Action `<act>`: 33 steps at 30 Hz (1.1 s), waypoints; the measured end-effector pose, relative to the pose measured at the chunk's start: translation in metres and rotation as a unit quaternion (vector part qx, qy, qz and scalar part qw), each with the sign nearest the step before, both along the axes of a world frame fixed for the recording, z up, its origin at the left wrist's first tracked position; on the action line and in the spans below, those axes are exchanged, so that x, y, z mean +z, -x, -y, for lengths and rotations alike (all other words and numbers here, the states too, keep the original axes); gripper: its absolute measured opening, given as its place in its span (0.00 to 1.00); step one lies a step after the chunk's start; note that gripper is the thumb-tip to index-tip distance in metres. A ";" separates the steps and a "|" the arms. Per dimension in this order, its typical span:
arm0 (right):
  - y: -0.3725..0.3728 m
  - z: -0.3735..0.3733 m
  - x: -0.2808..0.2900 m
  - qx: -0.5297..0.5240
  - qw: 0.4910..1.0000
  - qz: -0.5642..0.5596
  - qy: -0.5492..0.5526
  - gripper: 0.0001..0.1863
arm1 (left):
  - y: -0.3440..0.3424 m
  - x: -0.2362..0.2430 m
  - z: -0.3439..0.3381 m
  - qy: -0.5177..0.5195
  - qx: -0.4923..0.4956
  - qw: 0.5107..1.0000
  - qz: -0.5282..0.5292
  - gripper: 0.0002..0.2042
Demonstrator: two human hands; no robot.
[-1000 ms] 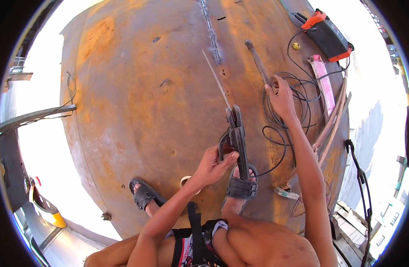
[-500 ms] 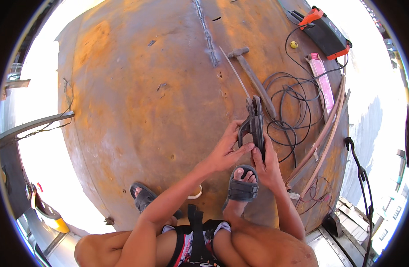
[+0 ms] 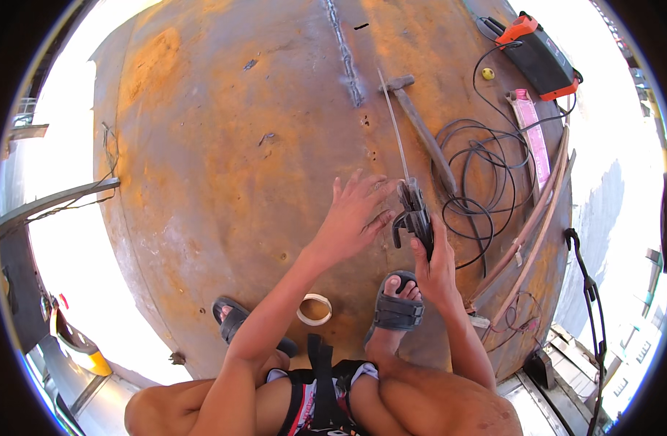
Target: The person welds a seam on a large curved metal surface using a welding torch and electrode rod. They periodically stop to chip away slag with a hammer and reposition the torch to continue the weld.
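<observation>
Rust-orange metal sheet (image 3: 224, 182) fills most of the frame, and right of centre the right hand (image 3: 438, 263) has the black holder (image 3: 415, 214) clamped between thumb and fingers! Up from its top end runs a thin pale rod (image 3: 395, 127), tip close by the head of a hammer (image 3: 425, 134). Over to the left hand (image 3: 354, 218), near the centre: open, fingers spread, right beside the holder; whether a fingertip touches, you cannot tell. Hands apart! Black cable (image 3: 479, 147) lies looped at right of centre, beside a pink packet (image 3: 531, 134); a black-and-orange machine (image 3: 540, 62) sits upper right. Lower centre, a pale ring (image 3: 317, 322) lies between two dark sandals (image 3: 399, 311), and a weld seam (image 3: 342, 47) runs down from the top edge.
</observation>
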State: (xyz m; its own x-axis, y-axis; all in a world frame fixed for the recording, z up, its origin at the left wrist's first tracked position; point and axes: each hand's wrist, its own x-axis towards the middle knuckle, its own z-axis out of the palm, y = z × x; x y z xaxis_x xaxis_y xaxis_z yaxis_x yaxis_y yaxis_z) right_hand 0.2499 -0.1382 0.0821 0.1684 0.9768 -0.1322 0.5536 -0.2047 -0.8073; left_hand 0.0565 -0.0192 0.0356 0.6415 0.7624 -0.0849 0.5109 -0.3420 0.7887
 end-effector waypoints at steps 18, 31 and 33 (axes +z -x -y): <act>0.013 0.015 -0.013 0.036 0.999 0.036 0.011 0.28 | 0.009 -0.020 -0.001 0.159 0.011 0.984 -0.077 0.46; 0.025 0.017 -0.018 -0.006 1.000 -0.013 0.010 0.29 | 0.013 -0.016 0.003 0.167 -0.009 0.982 -0.084 0.47; 0.027 0.021 -0.028 -0.025 1.000 0.009 -0.007 0.27 | 0.017 -0.016 0.002 0.171 -0.008 0.983 -0.072 0.47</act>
State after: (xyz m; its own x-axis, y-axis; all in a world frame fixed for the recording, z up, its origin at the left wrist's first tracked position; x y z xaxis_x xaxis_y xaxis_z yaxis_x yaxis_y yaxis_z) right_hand 0.2224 -0.1594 0.0538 0.2186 0.9690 -0.1147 0.5577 -0.2206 -0.8002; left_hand 0.0395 -0.0216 0.0195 0.6161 0.6628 -0.4255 0.6225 -0.0789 0.7786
